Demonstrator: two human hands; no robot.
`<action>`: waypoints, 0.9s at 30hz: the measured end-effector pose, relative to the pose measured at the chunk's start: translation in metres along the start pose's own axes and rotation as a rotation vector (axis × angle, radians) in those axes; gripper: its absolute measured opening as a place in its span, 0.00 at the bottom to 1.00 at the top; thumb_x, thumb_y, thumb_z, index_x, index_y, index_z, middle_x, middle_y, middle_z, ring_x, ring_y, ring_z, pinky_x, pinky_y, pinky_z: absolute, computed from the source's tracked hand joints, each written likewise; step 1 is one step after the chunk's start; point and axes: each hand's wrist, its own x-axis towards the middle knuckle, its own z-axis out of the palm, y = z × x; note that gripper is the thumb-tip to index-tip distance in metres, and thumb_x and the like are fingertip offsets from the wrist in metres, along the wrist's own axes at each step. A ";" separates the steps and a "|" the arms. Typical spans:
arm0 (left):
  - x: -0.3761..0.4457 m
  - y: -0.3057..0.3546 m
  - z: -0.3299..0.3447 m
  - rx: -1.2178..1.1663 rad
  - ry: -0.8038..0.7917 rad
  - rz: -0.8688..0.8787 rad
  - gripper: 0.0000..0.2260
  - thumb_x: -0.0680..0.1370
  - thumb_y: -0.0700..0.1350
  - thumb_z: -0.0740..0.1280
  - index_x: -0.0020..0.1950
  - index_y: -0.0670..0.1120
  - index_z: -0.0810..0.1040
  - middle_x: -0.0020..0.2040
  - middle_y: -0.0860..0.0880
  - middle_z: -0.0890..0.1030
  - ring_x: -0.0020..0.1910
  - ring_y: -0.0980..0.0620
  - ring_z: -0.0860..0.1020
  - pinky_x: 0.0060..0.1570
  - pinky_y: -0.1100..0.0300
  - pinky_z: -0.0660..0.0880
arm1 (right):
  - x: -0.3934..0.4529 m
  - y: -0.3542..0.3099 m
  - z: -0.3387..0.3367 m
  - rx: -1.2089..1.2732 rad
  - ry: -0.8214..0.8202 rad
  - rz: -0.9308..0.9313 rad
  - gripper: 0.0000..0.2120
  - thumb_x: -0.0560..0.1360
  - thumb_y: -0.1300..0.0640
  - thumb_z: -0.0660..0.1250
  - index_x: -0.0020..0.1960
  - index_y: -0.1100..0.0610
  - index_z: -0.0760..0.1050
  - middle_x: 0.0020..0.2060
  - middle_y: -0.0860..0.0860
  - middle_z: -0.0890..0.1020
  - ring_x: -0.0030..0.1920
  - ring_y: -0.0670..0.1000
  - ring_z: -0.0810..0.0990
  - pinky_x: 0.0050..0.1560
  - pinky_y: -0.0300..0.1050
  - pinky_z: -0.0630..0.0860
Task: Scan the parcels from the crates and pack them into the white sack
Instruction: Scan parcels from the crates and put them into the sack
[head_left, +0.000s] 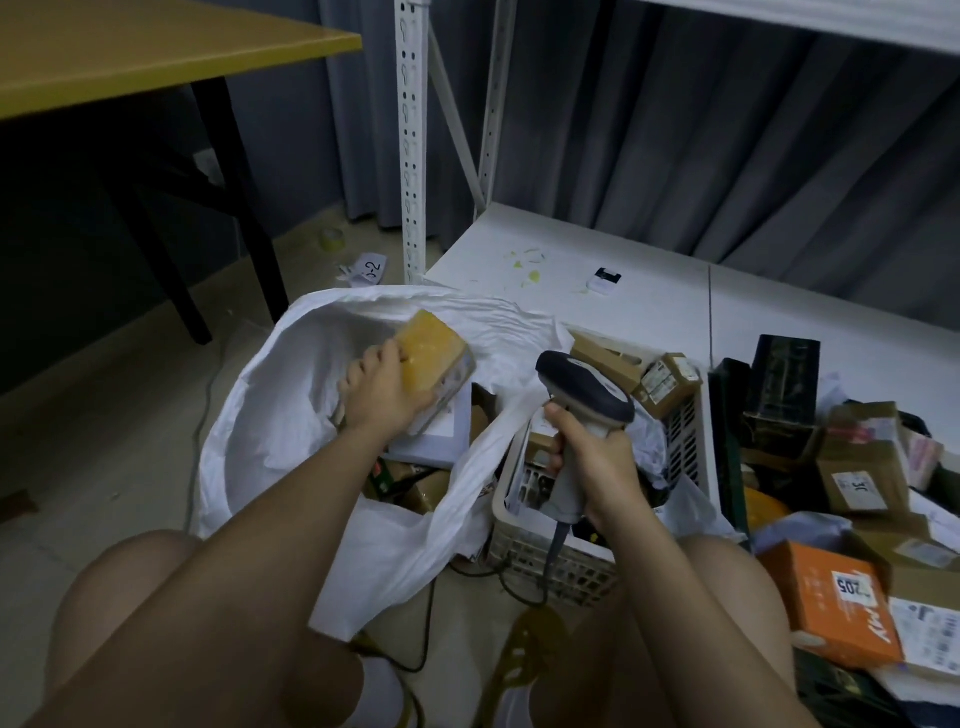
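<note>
My left hand (379, 389) grips a small yellow-taped parcel (434, 353) over the open mouth of the white sack (270, 415). Inside the sack lie a white box (441, 436) and several brown parcels. My right hand (597, 462) holds a grey handheld barcode scanner (587, 400) by its handle, above a white lattice crate (561, 566). That crate holds brown cardboard parcels (665, 384). A dark crate (727, 447) to the right is piled with more parcels, among them an orange box (831, 603) marked 205.
A yellow table (130, 47) with black legs stands at the left. White metal shelving (597, 291) runs behind the crates, with a grey curtain beyond. A tape roll (331, 239) and a paper slip (370, 269) lie on the floor. My knees fill the bottom; cables trail between them.
</note>
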 end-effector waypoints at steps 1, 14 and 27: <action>0.003 0.001 0.007 0.046 -0.029 0.053 0.28 0.69 0.60 0.71 0.61 0.48 0.66 0.66 0.44 0.69 0.63 0.39 0.66 0.61 0.47 0.62 | 0.006 0.001 -0.001 -0.005 0.001 0.010 0.08 0.75 0.59 0.71 0.39 0.60 0.75 0.25 0.54 0.74 0.25 0.52 0.71 0.31 0.46 0.71; 0.032 0.004 0.081 0.257 0.116 0.285 0.36 0.61 0.61 0.77 0.63 0.47 0.72 0.64 0.45 0.73 0.59 0.41 0.72 0.53 0.46 0.67 | 0.080 0.037 -0.010 -0.035 0.223 0.148 0.19 0.69 0.50 0.76 0.50 0.63 0.79 0.36 0.54 0.80 0.36 0.53 0.77 0.40 0.48 0.74; 0.032 -0.010 0.086 0.258 -0.298 0.272 0.40 0.71 0.66 0.66 0.76 0.60 0.49 0.73 0.44 0.53 0.69 0.41 0.55 0.64 0.43 0.59 | 0.131 0.036 0.016 -0.357 0.338 0.170 0.17 0.70 0.61 0.73 0.57 0.65 0.75 0.50 0.57 0.80 0.50 0.55 0.79 0.46 0.45 0.73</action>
